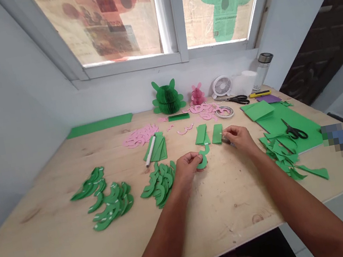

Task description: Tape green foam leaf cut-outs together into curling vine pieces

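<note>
My left hand pinches a curved green cutout on the table.
My right hand, apart, is at a green rectangle farther right; I can't tell its grip.

Pen on strips, scissors on sheet

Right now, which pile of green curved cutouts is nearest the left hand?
The rightmost pile, immediately beside the left hand; the other piles lie farther left.

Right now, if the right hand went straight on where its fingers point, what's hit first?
The right hand would likely meet the nearest green paper rectangle first; depth's unclear, they may be touching.
</note>
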Available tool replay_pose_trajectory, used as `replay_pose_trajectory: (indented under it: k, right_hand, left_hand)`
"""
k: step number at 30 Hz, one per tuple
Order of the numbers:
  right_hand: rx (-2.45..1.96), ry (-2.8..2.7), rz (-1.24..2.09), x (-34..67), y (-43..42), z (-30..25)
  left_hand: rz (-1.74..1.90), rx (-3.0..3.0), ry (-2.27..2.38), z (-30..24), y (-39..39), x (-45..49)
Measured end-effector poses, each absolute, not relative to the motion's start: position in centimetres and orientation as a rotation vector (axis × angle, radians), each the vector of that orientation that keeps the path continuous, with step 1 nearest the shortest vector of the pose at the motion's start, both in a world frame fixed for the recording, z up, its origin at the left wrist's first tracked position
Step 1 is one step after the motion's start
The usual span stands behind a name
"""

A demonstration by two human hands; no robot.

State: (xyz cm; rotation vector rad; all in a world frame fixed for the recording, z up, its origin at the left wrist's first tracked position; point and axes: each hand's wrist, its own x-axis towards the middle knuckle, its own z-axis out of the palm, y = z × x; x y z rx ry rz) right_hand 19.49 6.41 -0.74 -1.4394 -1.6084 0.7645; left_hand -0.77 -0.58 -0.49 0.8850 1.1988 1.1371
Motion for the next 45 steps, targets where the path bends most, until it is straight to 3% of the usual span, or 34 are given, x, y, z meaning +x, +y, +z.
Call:
replay_pose_trajectory:
  k: [5,12,23,32,45]
  right_hand:
    - [-1.137,-1.608,1.216,17.2,4.5,1.0]
    - [-1.025,-1.678,1.438,14.7,3.0,0.9]
    - [-1.065,-1.710,1.234,14.5,3.4,-0.7]
    - [-1.050,-1.707,1.357,14.3,3.0,-0.2]
    - [-1.172,-1.706,1.225,14.6,3.1,0.1]
  left_hand:
    - [1.156,0.832,1.178,-0.3,-0.4,-0.8]
    - [1.208,0.748,1.159,-0.3,-0.4,-0.7]
    - [1.261,0.698,1.167,-0.4,-0.4,-0.3]
    - [1.282,0.692,1.150,-0.7,-0.3,-0.1]
    - [1.204,0.686,1.081,-0.6,-0.6,0.0]
